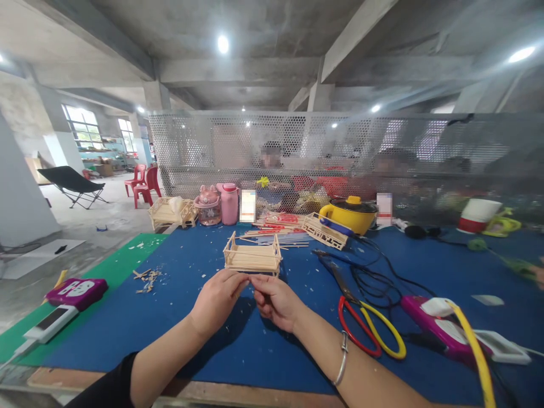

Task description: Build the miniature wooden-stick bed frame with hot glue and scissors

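My left hand (217, 300) and my right hand (276, 300) meet fingertip to fingertip just above the blue mat (178, 328). They pinch something very small between them; I cannot tell what it is. Just beyond my fingers stands a small frame built of wooden sticks (253, 258), shaped like a little bed. My right wrist wears a silver bangle (341, 362).
Red and yellow handled pliers (369, 328) and black cables lie to the right. Loose sticks (272, 232), another stick frame (325, 231), a yellow pot (351, 214), pink containers (223, 205) sit before a perforated screen (340, 153). Power strips (76, 292) lie at both sides.
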`<state>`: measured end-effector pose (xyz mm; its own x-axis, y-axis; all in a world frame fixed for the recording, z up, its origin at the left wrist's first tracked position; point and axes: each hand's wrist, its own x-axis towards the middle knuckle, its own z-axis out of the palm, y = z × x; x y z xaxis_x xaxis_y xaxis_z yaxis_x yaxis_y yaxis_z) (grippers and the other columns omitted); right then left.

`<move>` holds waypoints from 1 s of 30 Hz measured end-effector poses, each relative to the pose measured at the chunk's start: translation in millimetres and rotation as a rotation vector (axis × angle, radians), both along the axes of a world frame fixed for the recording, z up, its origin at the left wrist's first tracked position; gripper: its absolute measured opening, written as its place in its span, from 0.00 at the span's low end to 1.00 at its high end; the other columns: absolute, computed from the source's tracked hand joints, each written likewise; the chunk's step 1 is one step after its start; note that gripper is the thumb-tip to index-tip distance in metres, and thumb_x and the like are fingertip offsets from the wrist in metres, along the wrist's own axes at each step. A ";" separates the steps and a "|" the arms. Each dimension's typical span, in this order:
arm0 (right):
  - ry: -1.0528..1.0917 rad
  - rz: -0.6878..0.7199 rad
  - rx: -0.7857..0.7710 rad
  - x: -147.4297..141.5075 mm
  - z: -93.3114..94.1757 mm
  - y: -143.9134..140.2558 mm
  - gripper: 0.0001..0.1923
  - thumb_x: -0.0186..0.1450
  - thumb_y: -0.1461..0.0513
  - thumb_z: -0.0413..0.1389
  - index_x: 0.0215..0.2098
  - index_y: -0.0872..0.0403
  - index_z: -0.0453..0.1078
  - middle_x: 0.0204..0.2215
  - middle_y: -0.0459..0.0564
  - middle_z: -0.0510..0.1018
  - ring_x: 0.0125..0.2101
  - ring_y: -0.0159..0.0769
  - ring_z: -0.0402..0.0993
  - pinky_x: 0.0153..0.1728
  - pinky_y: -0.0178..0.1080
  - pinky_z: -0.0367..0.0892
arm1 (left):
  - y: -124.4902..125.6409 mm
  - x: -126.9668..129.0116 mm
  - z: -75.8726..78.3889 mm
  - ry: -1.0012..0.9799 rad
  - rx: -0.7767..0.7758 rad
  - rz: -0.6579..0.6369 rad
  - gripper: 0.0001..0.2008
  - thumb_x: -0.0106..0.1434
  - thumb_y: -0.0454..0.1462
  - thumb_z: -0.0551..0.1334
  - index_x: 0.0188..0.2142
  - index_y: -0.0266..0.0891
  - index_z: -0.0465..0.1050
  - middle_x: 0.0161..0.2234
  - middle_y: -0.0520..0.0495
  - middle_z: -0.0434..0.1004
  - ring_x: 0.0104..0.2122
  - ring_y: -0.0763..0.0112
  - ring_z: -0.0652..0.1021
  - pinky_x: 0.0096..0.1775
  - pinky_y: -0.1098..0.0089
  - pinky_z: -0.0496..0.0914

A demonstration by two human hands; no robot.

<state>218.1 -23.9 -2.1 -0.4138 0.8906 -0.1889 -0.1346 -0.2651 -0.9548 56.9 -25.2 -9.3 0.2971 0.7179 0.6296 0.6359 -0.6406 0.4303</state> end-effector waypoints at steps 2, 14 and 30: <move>-0.039 0.011 0.049 -1.1 1.7 -2.5 0.21 0.51 0.49 0.59 0.36 0.54 0.65 0.13 0.35 0.64 0.10 0.21 0.52 0.14 0.29 0.43 | 0.7 -5.9 2.3 0.043 -0.007 0.060 0.15 0.65 0.41 0.52 0.36 0.41 0.76 0.35 0.44 0.79 0.37 0.64 0.76 0.44 0.65 0.69; -0.451 -0.052 0.538 -5.6 5.9 -13.0 0.19 0.48 0.67 0.57 0.12 0.54 0.48 0.11 0.36 0.49 0.17 0.22 0.44 0.19 0.33 0.40 | 36.8 -167.5 16.8 0.231 -0.213 0.634 0.15 0.50 0.33 0.56 0.36 0.32 0.76 0.38 0.31 0.78 0.41 0.44 0.76 0.42 0.51 0.68; -0.150 0.092 0.340 0.4 6.0 -15.4 0.04 0.59 0.62 0.44 0.29 0.50 0.50 0.14 0.34 0.60 0.14 0.23 0.50 0.15 0.29 0.46 | 21.8 -25.2 49.5 -0.346 -0.007 0.139 0.19 0.63 0.47 0.52 0.30 0.38 0.77 0.22 0.51 0.73 0.23 0.71 0.72 0.29 0.73 0.66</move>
<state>218.5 -39.3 3.9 -0.4851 0.8732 0.0462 0.0225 0.0653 -0.9976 31.6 -3.3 40.3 -0.0332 0.7411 0.6706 0.5325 -0.5547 0.6394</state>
